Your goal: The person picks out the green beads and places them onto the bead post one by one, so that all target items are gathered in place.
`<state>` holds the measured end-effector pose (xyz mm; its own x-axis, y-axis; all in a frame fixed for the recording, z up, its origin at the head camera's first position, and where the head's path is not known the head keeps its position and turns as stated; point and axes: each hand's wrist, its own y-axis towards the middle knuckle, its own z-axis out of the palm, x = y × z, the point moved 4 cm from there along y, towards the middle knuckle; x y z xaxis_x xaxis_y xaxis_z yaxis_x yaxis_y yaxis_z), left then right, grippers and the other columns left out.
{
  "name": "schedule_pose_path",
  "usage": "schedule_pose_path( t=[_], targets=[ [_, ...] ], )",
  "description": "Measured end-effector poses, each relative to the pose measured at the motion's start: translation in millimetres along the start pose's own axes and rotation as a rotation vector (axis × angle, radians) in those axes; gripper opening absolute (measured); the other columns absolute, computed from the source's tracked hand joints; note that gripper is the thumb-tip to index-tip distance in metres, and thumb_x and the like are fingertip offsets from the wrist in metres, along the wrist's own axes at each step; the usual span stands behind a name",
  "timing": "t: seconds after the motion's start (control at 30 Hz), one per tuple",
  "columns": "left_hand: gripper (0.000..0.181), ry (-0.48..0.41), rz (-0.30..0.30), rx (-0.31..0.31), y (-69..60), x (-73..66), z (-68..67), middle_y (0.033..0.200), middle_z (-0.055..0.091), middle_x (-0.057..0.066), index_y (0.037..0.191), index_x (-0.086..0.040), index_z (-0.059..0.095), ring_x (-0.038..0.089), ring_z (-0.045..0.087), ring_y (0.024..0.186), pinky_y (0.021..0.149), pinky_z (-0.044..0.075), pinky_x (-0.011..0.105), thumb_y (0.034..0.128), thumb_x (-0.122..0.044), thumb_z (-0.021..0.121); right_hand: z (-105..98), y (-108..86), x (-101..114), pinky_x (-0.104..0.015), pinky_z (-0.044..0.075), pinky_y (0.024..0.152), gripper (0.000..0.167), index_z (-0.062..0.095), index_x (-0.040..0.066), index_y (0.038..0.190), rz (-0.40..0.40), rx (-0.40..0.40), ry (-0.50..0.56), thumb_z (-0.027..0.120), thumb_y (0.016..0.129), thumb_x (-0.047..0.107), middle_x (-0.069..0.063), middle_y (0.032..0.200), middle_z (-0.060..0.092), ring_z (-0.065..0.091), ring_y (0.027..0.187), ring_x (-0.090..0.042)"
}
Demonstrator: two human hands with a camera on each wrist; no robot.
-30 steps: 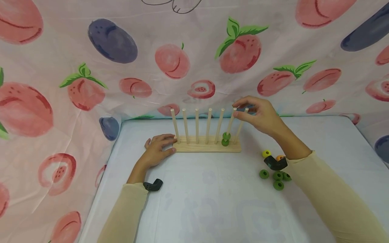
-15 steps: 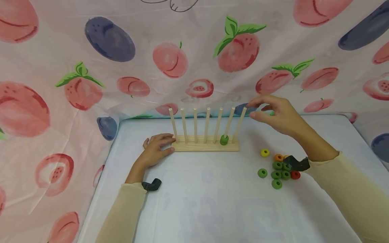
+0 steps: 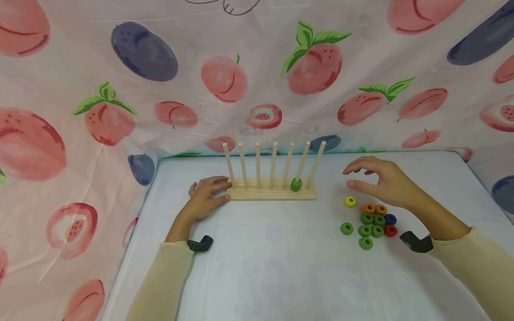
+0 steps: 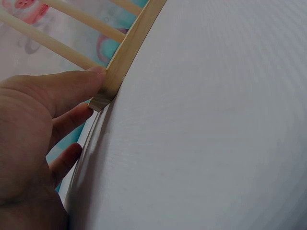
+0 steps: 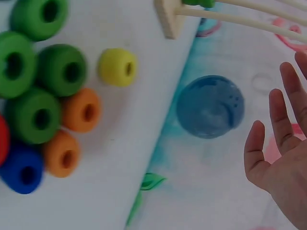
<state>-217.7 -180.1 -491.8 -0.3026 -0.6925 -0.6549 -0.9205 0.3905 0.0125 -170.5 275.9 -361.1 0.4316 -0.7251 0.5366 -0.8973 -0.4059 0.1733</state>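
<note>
A wooden peg stand (image 3: 265,192) with a row of upright pegs stands near the back of the table. Two green beads (image 3: 296,184) are stacked at the foot of its second peg from the right. My left hand (image 3: 205,198) holds the stand's left end, the thumb at the front edge and fingers round the end, as the left wrist view (image 4: 91,79) also shows. Off to the right, my right hand (image 3: 385,180) hovers with spread fingers and nothing in it, behind a group of loose beads: several green beads (image 3: 366,230), a yellow bead (image 3: 350,202), two orange beads (image 3: 368,208), a blue bead (image 3: 390,219) and a red bead (image 3: 390,230).
A white cloth (image 3: 273,263) covers the table. Behind it hangs a fruit-patterned curtain (image 3: 241,44), close at the stand's back. Black wrist cameras (image 3: 417,242) are strapped at both sleeves.
The upper green bead has dropped down the peg onto the lower one. My right hand has left the peg tops, moving right and lower, uncovering the loose beads. My left hand stays put.
</note>
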Motion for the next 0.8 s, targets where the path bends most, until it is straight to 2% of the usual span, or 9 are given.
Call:
schedule_pose_path(
  t=[0.1,0.23,0.33,0.47,0.57,0.7,0.8],
  targets=[
    [0.044,-0.002,0.001,-0.001,0.7,1.8,0.2,0.154,0.049,0.001,0.140,-0.022,0.065,0.034,0.031,0.146,0.115,-0.007,0.069,0.0974,-0.034,0.071,5.9,-7.5,-7.0,-0.024,0.049,0.090,0.026,0.073,0.031,0.113,-0.009,0.004,0.000,0.079,0.090,0.019,0.010,0.117,0.070,0.054,0.109,0.002],
    [0.044,-0.005,-0.001,0.001,1.5,3.5,0.9,0.154,0.049,0.000,0.140,-0.022,0.065,0.034,0.031,0.146,0.115,-0.008,0.069,0.0979,-0.034,0.070,16.3,-16.3,-16.1,-0.045,0.050,0.093,0.026,0.074,0.034,0.110,0.007,0.032,0.040,0.079,0.090,0.019,0.011,0.118,0.069,0.052,0.113,0.002],
    [0.044,-0.008,-0.003,0.001,1.3,2.8,0.6,0.155,0.049,0.000,0.140,-0.022,0.065,0.034,0.031,0.146,0.115,-0.008,0.069,0.0980,-0.034,0.069,25.2,-21.5,-22.7,-0.054,0.048,0.092,0.026,0.075,0.035,0.108,0.006,0.058,0.054,0.082,0.087,0.021,0.009,0.118,0.069,0.050,0.114,0.001],
    [0.043,-0.006,-0.003,0.002,0.9,1.3,0.1,0.155,0.049,0.000,0.140,-0.022,0.065,0.034,0.031,0.146,0.115,-0.008,0.069,0.0982,-0.034,0.069,36.4,-28.6,-30.7,-0.047,0.050,0.087,0.023,0.077,0.031,0.104,-0.027,0.084,0.025,0.086,0.084,0.026,0.004,0.118,0.069,0.048,0.114,0.000],
    [0.043,-0.004,-0.006,0.004,1.0,0.9,-0.1,0.155,0.049,0.000,0.140,-0.022,0.065,0.034,0.031,0.146,0.115,-0.008,0.069,0.0983,-0.035,0.069,44.6,-34.3,-35.0,-0.045,0.050,0.085,0.020,0.078,0.028,0.101,-0.042,0.118,0.004,0.087,0.082,0.030,0.003,0.118,0.069,0.048,0.115,-0.007],
    [0.044,-0.007,-0.011,0.007,1.0,1.1,0.0,0.155,0.049,0.000,0.140,-0.022,0.065,0.034,0.031,0.146,0.115,-0.008,0.069,0.0982,-0.035,0.069,53.9,-40.7,-40.6,-0.055,0.041,0.090,0.022,0.078,0.034,0.098,-0.019,0.174,-0.007,0.089,0.079,0.038,0.003,0.121,0.067,0.046,0.119,-0.019],
    [0.044,-0.008,-0.012,0.007,0.9,1.5,0.1,0.155,0.049,0.001,0.140,-0.022,0.065,0.034,0.030,0.147,0.115,-0.008,0.069,0.0981,-0.035,0.069,58.2,-44.4,-43.8,-0.057,0.035,0.090,0.025,0.078,0.038,0.099,-0.001,0.206,-0.010,0.089,0.077,0.043,0.002,0.124,0.065,0.043,0.122,-0.023]
  ],
)
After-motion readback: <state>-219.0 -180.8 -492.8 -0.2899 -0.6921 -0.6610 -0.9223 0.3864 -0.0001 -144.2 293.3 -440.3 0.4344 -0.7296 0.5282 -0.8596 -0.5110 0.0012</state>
